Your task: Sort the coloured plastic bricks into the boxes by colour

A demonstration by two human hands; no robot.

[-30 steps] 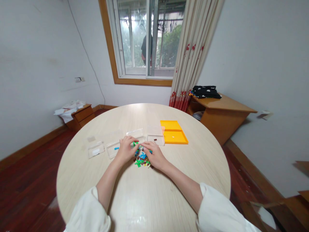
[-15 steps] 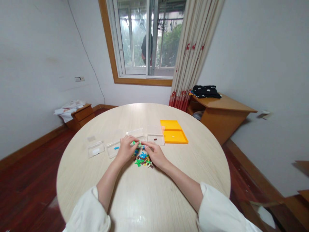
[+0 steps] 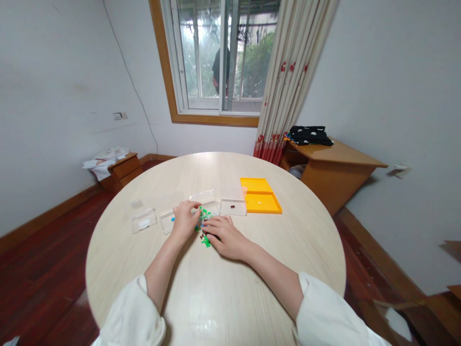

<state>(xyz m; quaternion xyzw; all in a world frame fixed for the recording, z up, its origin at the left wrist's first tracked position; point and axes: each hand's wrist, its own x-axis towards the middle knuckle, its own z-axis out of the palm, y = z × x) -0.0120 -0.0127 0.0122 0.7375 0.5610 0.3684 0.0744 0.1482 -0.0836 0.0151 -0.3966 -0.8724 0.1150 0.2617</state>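
Small toy building bricks lie loose on the table between and under my hands, with a green group at the far side and more green and brown bricks nearer to me. My left hand rests at the left edge of the bricks, its thumb and forefinger curved and apart beside the green ones. My right hand lies palm down over the pile with its fingers stretched to the left, hiding most of the pieces. Left of my left hand, a clear plastic box contains a blue brick.
A lidded clear box lies open at far left with a white piece inside. Behind the bricks stands another clear box. To its right, a clear box has a brown brick. An open yellow case bears a small white piece.
My right hand has moved toward me and now covers the colourful pile. My left hand has shifted slightly left, away from my right, and green bricks show between them.
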